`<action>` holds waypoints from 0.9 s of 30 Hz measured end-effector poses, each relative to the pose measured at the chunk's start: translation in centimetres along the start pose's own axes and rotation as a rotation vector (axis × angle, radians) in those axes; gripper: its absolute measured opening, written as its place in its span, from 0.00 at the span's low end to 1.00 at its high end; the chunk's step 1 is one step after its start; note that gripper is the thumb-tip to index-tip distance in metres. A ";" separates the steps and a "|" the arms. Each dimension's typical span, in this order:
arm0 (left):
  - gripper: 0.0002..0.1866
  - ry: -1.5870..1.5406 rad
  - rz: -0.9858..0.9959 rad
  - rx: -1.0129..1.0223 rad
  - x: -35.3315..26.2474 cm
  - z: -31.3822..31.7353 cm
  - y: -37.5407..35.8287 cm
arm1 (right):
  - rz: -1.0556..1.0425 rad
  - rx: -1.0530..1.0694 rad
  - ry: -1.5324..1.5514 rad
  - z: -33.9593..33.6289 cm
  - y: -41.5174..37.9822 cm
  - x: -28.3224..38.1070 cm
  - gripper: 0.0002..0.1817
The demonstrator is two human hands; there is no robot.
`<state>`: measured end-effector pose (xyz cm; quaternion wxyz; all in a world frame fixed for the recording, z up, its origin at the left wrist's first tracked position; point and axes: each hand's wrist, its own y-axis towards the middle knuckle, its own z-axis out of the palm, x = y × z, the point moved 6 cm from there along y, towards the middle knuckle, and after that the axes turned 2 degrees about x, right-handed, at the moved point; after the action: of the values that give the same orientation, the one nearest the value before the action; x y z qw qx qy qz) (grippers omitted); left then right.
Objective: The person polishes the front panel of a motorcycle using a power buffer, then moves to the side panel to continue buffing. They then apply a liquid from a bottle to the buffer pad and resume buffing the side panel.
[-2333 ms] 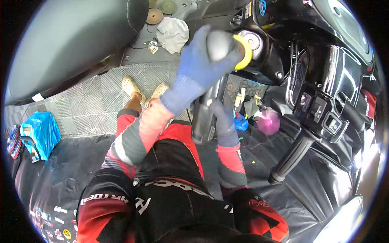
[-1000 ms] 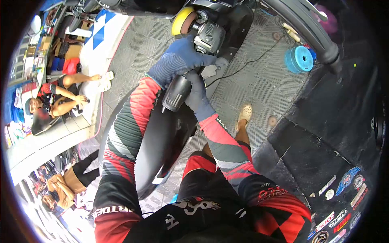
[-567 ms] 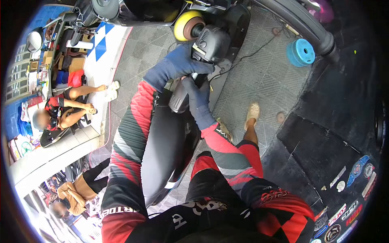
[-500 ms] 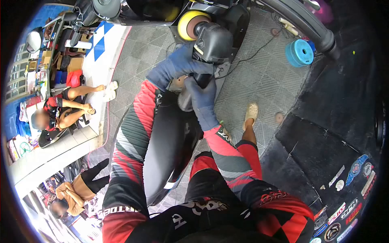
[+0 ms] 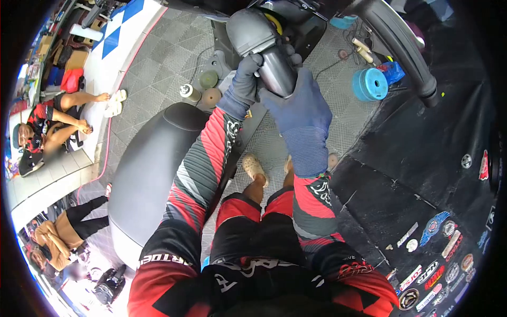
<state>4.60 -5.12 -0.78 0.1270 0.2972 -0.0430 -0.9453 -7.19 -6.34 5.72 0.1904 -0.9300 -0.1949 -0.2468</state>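
Note:
Both my hands wear dark blue gloves and grip a black polisher (image 5: 278,72). Its rounded head points up and away from me, and a yellow pad (image 5: 273,21) shows partly behind it. My left hand (image 5: 242,84) is closed on the left side of the body, just below the head. Around the rear and right side of the body wraps my right hand (image 5: 301,103), some fingers hidden behind the tool. The polisher is close to the dark panels of a scooter (image 5: 303,29).
The scooter's black seat (image 5: 158,137) lies at left, its handlebar grip (image 5: 406,58) at upper right. A bottle (image 5: 189,92) and round pads (image 5: 211,97) are near the seat. A blue round container (image 5: 369,84) stands on the floor. Two people (image 5: 58,129) are at far left.
The polisher has turned, its head now up-left and its pad facing away. Both hands have shifted their grip with it. My view has moved right, and the seat appears farther left.

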 end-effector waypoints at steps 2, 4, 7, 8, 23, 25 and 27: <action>0.41 -0.042 0.031 -0.035 -0.2 0.2 -0.3 | -0.010 0.015 -0.049 -0.5 0.3 0.7 0.39; 0.41 -0.078 0.050 -0.073 0.0 0.0 -0.2 | -0.013 0.032 -0.088 -0.9 0.4 1.1 0.39; 0.39 -0.081 0.028 0.030 -0.5 1.0 0.5 | 0.043 0.040 -0.120 -0.9 0.5 1.1 0.38; 0.39 -0.088 0.038 0.023 -0.5 0.5 0.4 | -0.002 0.004 -0.091 -0.8 0.6 1.0 0.38; 0.43 -0.095 0.012 0.006 -0.1 -0.2 0.1 | -0.080 -0.068 -0.063 -0.2 0.2 0.9 0.37; 0.43 -0.076 0.028 0.016 -0.3 -0.1 0.5 | -0.104 -0.082 -0.089 -0.7 0.4 1.5 0.37; 0.44 -0.155 0.083 0.048 -0.1 -0.1 0.6 | -0.079 -0.041 -0.130 -1.0 0.4 1.9 0.37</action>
<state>4.85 -5.67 -0.67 0.1550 0.2242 -0.0876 -0.9582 -5.89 -6.64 7.46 0.1484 -0.9393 -0.2384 -0.1973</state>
